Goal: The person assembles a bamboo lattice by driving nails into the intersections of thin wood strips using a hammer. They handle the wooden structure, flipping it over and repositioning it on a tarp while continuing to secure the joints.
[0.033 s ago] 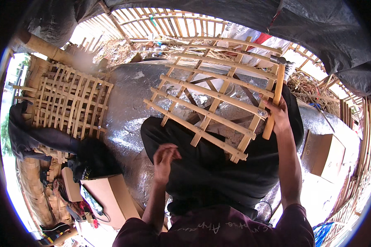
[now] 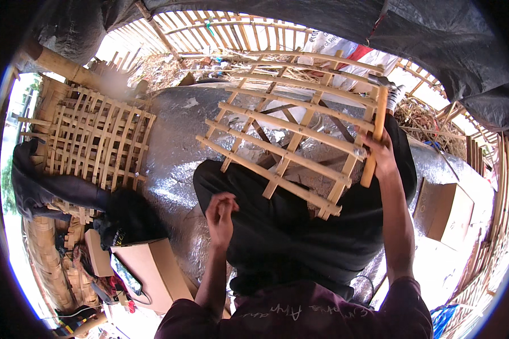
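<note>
Across my lap and the ground in front rests a bamboo lattice (image 2: pixel 300 131) of split strips crossing one another, tilted with its near corner toward me. My right hand (image 2: pixel 379 150) is closed around the wooden handle of a hammer (image 2: pixel 380 110) at the lattice's right edge. The hammer head points away from me, near the far right corner. My left hand (image 2: pixel 220 217) hovers over my left thigh, apart from the lattice. Its fingers are curled together, and whatever they hold, if anything, is too small to make out.
Shiny silver sheeting (image 2: pixel 175 130) covers the ground. At the left stands a woven bamboo panel (image 2: pixel 99 135), with dark cloth (image 2: pixel 68 189) below it. An open cardboard box (image 2: pixel 152 271) sits near left, another cardboard box (image 2: pixel 444 212) at right. Dark tarp (image 2: pixel 435 45) hangs overhead.
My left hand has shifted slightly left and up. The hammer has moved a little to the left and the lattice has shifted very slightly.
</note>
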Action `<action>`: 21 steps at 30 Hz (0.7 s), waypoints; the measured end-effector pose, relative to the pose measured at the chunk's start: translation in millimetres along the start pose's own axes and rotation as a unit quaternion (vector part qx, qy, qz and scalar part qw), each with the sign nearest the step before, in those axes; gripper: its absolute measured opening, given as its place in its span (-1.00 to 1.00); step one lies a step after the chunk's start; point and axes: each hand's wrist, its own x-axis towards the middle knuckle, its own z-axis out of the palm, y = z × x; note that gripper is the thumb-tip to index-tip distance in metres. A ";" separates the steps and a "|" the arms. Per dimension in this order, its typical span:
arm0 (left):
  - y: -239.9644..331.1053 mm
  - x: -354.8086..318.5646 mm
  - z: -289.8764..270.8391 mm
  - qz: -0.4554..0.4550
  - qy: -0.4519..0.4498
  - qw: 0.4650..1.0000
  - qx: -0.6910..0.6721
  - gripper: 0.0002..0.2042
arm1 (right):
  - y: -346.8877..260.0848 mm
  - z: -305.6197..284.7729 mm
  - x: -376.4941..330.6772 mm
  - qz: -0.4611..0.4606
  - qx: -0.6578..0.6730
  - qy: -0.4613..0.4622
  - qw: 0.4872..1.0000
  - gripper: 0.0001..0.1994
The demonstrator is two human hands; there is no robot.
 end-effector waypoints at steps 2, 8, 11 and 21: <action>-2.0 18.4 1.6 0.116 0.042 0.981 0.148 -0.88 | 15.1 -0.1 21.6 0.019 -0.041 -0.004 0.999 -0.72; -21.6 103.3 54.7 0.306 -0.075 0.861 0.398 -0.74 | 85.6 -28.0 78.0 0.073 -0.011 -0.027 0.997 -0.70; -1.8 104.7 77.5 0.375 -0.079 0.714 0.585 -0.66 | 102.7 -31.1 67.9 0.115 -0.012 -0.008 0.993 -0.73; -34.4 150.5 65.5 0.277 -0.264 0.718 0.581 -0.70 | 128.2 -31.7 59.1 0.088 0.036 -0.001 0.996 -0.64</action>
